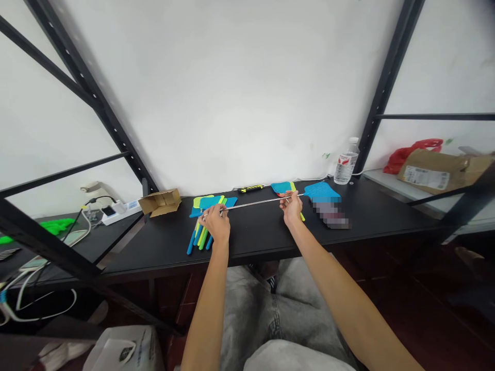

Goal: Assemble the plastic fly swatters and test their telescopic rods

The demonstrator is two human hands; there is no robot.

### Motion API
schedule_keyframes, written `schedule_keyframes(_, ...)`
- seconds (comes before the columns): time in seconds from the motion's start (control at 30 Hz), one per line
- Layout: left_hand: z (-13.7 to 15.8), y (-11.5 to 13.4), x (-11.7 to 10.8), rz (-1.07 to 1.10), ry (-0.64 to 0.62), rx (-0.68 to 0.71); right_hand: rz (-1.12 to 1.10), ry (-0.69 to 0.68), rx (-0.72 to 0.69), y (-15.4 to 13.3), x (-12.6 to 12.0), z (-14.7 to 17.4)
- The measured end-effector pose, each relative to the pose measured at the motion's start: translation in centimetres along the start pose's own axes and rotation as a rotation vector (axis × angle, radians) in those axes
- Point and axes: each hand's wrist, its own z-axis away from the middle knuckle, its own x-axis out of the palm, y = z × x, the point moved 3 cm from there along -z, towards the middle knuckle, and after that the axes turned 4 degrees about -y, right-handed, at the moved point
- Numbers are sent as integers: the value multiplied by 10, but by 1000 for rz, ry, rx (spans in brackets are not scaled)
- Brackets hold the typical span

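Observation:
A blue fly swatter with a thin metal rod stretches between my two hands above the black desk. My left hand is closed around the rod's left end; whether a handle is inside it I cannot tell. Fingers of my right hand pinch the rod close to the blue mesh head, which points right. Beneath and beside my left hand lies a pile of blue and yellow-green fly swatters, handles toward me. Behind my right hand are more blue and yellow swatter heads.
An opened cardboard box sits at the desk's left end. By the wall lie a black-and-yellow utility knife and a water bottle, which stands upright. A pixelated patch hides something at right. Black metal posts frame both sides.

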Motion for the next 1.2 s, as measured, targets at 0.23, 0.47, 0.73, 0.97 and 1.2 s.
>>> schedule_keyframes(0.23, -1, 4, 3, 32, -49, 100, 48, -35, 3, 1, 2, 1)
schedule_keyframes(0.47, -1, 8, 6, 19, -71, 165, 134, -102, -27, 4, 6, 0)
schedule_keyframes(0.73, -1, 10, 8, -24, -88, 193, 191, -148, -40, 4, 7, 2)
schedule_keyframes(0.97, 4, 15, 7, -51, -188, 207, 169, -123, -26, 9, 3, -1)
schedule_keyframes(1.2, 3, 14, 8, -55, -218, 196, 138, -85, -33, 4, 3, -1)
